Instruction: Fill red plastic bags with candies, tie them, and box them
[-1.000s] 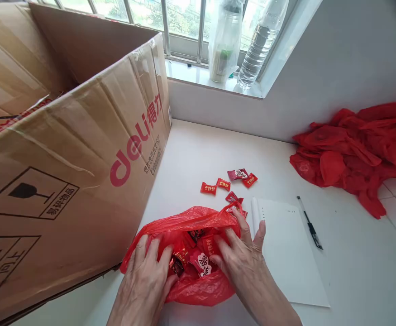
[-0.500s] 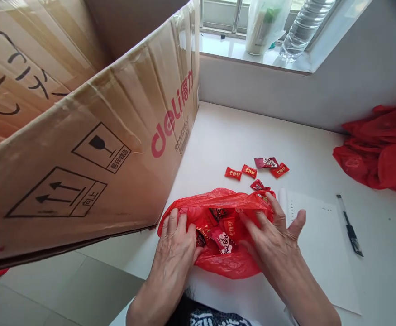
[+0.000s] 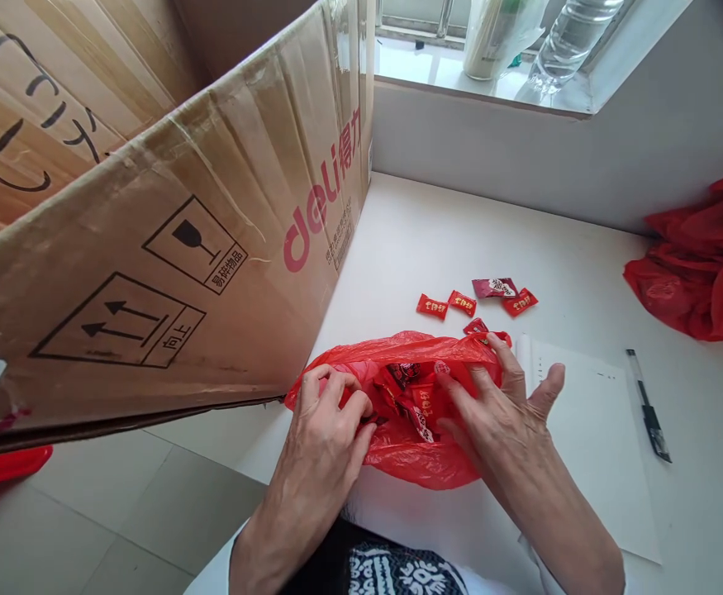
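A thin red plastic bag lies on the white table, holding several red wrapped candies. My left hand grips the bag's left edge with curled fingers. Over the bag's right side rests my right hand, its fingers stretched out flat and pressing on the plastic. Just beyond the bag, several loose red candies lie on the table.
A large brown cardboard box fills the left side. A white sheet of paper and a black pen lie to the right. More red bags are piled at the far right. A water bottle stands on the windowsill.
The view has shifted left and down. My left hand's fingers have curled from lying flat into a grip on the bag's edge. The bag has bunched slightly.
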`<state>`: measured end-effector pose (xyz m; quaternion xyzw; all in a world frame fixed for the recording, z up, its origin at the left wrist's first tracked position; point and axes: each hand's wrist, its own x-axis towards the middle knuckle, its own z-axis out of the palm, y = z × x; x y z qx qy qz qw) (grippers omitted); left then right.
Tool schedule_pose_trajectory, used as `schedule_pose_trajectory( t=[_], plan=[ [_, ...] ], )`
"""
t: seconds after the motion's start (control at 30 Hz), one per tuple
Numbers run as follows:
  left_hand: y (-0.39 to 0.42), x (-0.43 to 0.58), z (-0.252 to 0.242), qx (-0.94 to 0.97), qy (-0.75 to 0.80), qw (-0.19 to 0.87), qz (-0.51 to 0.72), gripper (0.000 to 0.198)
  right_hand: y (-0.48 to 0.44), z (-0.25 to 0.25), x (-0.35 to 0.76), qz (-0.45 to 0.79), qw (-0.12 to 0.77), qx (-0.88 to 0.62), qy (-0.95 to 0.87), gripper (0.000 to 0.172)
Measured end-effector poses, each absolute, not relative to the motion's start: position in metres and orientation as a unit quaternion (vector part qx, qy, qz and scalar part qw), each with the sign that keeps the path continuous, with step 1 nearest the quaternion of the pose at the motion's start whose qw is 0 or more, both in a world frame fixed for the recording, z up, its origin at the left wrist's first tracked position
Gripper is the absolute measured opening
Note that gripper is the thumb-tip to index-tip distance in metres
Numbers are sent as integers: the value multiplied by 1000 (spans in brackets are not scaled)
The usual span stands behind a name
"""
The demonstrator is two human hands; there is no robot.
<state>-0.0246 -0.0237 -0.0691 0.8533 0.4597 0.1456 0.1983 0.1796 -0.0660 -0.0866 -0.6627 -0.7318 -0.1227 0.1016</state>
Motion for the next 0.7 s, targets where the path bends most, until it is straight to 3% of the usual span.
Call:
schedule_pose_trajectory(
  t=[0.2, 0.4, 0.7],
  plan=[
    [-21, -29, -65, 841, 446, 259, 161, 11, -72, -85, 177, -116, 119, -671, -723, 22],
    [-27, -32, -61, 921, 222, 69, 314, 17, -80, -82, 180, -138, 110, -662, -728, 26],
    [-35, -37, -60, 929, 190, 55, 313, 16, -84, -79, 186, -128, 103, -654, -738, 28]
  ],
)
